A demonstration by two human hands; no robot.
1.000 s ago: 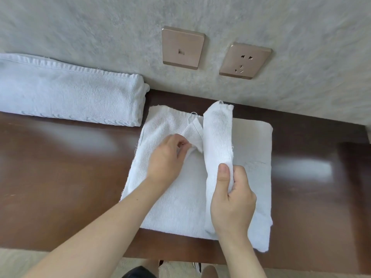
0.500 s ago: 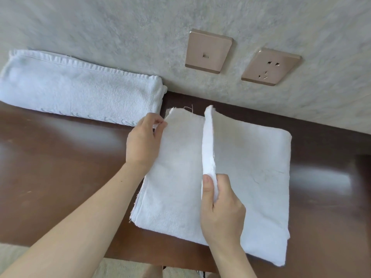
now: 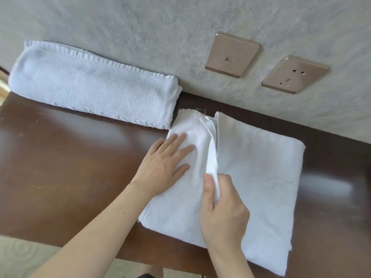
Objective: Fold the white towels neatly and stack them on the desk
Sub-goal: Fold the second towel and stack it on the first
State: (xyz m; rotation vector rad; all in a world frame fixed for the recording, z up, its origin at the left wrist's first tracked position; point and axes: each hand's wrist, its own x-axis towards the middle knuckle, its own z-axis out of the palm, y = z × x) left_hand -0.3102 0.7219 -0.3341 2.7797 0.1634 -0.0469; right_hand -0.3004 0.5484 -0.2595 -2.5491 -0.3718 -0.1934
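A thin white towel (image 3: 259, 177) lies spread on the dark brown desk (image 3: 70, 157). Its left part is folded over toward the middle. My left hand (image 3: 166, 163) rests flat on that folded left part with the fingers straight. My right hand (image 3: 222, 213) pinches a raised ridge of the towel near the middle, thumb on the left side of the cloth. A thicker white towel (image 3: 94, 87), folded into a long bundle, lies at the back left against the wall.
A grey textured wall (image 3: 140, 37) rises behind the desk. It carries a bronze switch plate (image 3: 231, 54) and a bronze socket (image 3: 295, 74). The desk's front edge runs below my arms, with pale carpet (image 3: 20, 257) under it.
My left hand let go of the towel's left edge and now lies flat on the folded part. The raised ridge in my right hand has dropped lower. The view shifted right.
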